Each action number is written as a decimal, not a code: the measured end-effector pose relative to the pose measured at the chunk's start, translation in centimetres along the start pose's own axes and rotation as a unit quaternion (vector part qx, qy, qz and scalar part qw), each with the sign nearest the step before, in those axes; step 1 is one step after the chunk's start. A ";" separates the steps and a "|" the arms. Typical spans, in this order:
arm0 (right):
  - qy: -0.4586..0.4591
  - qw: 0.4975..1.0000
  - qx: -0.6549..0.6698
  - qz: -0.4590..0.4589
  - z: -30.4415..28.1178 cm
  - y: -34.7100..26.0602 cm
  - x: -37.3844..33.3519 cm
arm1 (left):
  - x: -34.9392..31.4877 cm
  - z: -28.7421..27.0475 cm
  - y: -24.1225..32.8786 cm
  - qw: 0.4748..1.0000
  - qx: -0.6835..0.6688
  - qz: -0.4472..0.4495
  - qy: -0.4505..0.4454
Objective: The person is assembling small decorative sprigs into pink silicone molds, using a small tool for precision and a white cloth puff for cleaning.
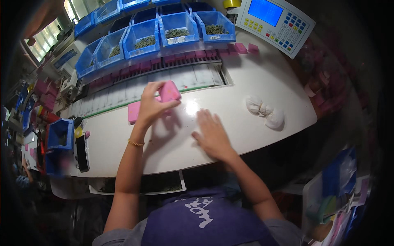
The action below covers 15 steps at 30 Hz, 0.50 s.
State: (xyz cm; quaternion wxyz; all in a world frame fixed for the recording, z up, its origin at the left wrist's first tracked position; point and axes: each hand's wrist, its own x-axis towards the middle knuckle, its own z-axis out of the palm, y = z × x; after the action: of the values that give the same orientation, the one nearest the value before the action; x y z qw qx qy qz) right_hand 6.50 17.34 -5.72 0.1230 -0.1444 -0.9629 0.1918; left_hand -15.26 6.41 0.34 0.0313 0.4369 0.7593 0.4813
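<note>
My left hand (152,101) is raised over the white worktop (242,141), fingers and thumb gripping a pink block (170,91) by its sides. The block has rounded corners and faint marks on its face. Beyond my left wrist lies another pink block (133,112), partly covered by the hand and forearm. My right hand (212,134) rests palm down on the worktop, fingers stretched out and nothing in them. To its right lies a white cloth bundle (266,112), pinched in at the middle.
Blue bins (141,40) holding small dark green pieces stand in rows behind a slatted rack with pink blocks. A keypad panel with a blue screen (276,26) is at the back right. A dark phone (82,153) and blue bin (60,134) sit left; an open drawer (183,180) juts out below.
</note>
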 end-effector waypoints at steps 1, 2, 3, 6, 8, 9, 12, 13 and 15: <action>-0.004 1.000 0.024 -0.018 0.9 -1.5 0.7 | -0.9 -1.0 0.3 0.986 -0.152 -0.063 0.007; -0.007 0.998 0.045 -0.031 1.4 -2.8 1.1 | -1.6 -2.1 0.9 0.952 -0.287 -0.106 -0.006; -0.019 0.997 0.046 -0.057 2.3 -4.4 1.6 | -2.7 -3.5 1.7 0.905 -0.413 -0.101 0.000; -0.006 0.982 0.098 -0.164 5.8 -9.7 2.5 | -6.1 -7.7 -0.1 0.787 -0.605 -0.121 0.010; -0.009 0.965 0.139 -0.224 7.1 -13.0 2.6 | -8.5 -9.3 -1.0 0.780 -0.612 -0.127 0.031; -0.007 0.950 0.154 -0.272 8.2 -14.1 2.4 | -9.6 -10.1 -1.8 0.780 -0.610 -0.135 0.037; -0.023 0.922 0.150 -0.357 10.1 -16.1 -0.4 | -12.1 -10.8 -1.5 0.795 -0.579 -0.165 0.073; 0.007 0.905 0.155 -0.397 10.6 -16.2 -1.5 | -12.7 -10.7 -1.3 0.820 -0.538 -0.175 0.087; 0.035 0.885 0.158 -0.436 10.8 -15.8 -3.1 | -13.7 -10.5 -1.1 0.852 -0.480 -0.186 0.099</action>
State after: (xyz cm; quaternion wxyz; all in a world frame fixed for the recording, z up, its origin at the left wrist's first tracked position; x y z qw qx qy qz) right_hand 2.62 -1.27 -9.53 0.2492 0.3052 -0.8808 0.2627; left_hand -12.42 -10.67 0.00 0.2504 0.1678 0.5002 0.8118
